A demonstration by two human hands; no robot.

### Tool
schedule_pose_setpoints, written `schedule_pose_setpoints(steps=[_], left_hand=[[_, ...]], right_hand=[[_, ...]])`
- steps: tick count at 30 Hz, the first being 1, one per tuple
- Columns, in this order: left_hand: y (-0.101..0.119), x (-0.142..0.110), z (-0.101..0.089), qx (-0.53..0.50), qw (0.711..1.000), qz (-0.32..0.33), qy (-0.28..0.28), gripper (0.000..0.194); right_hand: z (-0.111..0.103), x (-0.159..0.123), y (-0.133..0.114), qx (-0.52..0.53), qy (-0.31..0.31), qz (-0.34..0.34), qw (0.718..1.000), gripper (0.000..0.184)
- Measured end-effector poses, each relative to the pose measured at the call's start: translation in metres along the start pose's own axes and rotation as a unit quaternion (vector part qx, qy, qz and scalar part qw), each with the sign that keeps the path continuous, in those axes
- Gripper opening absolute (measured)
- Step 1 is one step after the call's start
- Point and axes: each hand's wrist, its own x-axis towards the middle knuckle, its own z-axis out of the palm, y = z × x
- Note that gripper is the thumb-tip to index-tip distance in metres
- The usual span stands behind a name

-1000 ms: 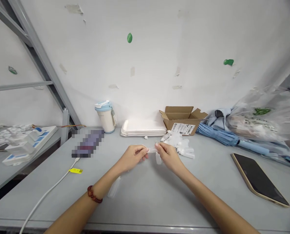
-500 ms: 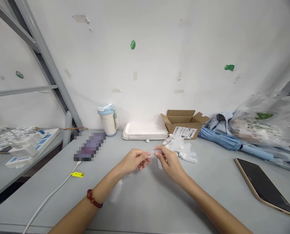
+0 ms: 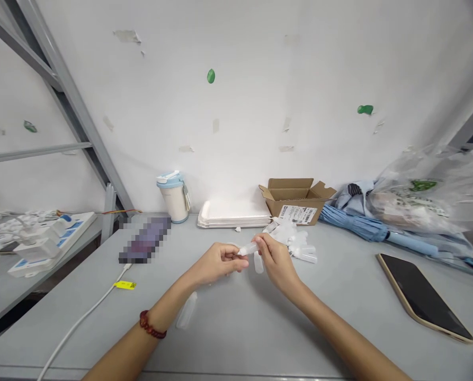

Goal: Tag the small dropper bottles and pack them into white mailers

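Note:
My right hand [image 3: 274, 260] pinches a small translucent plastic bottle [image 3: 250, 248] near its right end, holding it above the table. Its whitish narrow tip points left, at the fingers of my left hand [image 3: 216, 262]. Those fingers are curled in, with the thumb below the tip; whatever they hold is hidden. A similar bottle [image 3: 259, 262] lies just under my right fingers. Another clear bottle [image 3: 186, 311] rests by my left forearm. Beyond my right hand is a pile of clear bottles and small white pieces [image 3: 287, 233], partly covered by the hand.
An open cardboard box [image 3: 295, 203] and a stack of white padded envelopes [image 3: 234, 216] stand against the wall, near a cup [image 3: 173, 198]. On the right are a blue umbrella [image 3: 353, 222] and a phone [image 3: 422, 296]. A cable [image 3: 89, 312] runs along the left to a blurred-out device [image 3: 146, 241].
My left thumb has come down off the small bottle, and the bottle now tilts with its tip exposed. My right hand still grips it. The view has shifted slightly.

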Motion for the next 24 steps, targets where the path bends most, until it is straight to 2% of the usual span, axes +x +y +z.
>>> schedule_pose_setpoints(steps=[4, 7, 9, 16, 24], left_hand=[[0.001, 0.0, 0.001, -0.025, 0.999, -0.008, 0.033, 0.037], [-0.002, 0.003, 0.003, -0.079, 0.994, -0.055, 0.049, 0.034], [-0.003, 0.004, 0.003, -0.102, 0.99, -0.077, 0.057, 0.034], [-0.01, 0.005, 0.0, -0.071, 0.995, -0.044, 0.048, 0.037], [-0.011, 0.003, -0.001, 0.03, 0.999, 0.017, 0.015, 0.032]], right_hand=[[-0.002, 0.001, 0.01, -0.033, -0.007, -0.077, 0.996, 0.024], [-0.002, 0.0, 0.015, -0.079, -0.029, -0.136, 0.987, 0.024], [0.0, -0.001, 0.014, -0.093, -0.045, -0.148, 0.984, 0.027], [0.004, -0.003, 0.002, -0.085, -0.088, -0.02, 0.992, 0.036], [0.003, 0.0, 0.006, -0.092, -0.124, 0.016, 0.988, 0.04]])
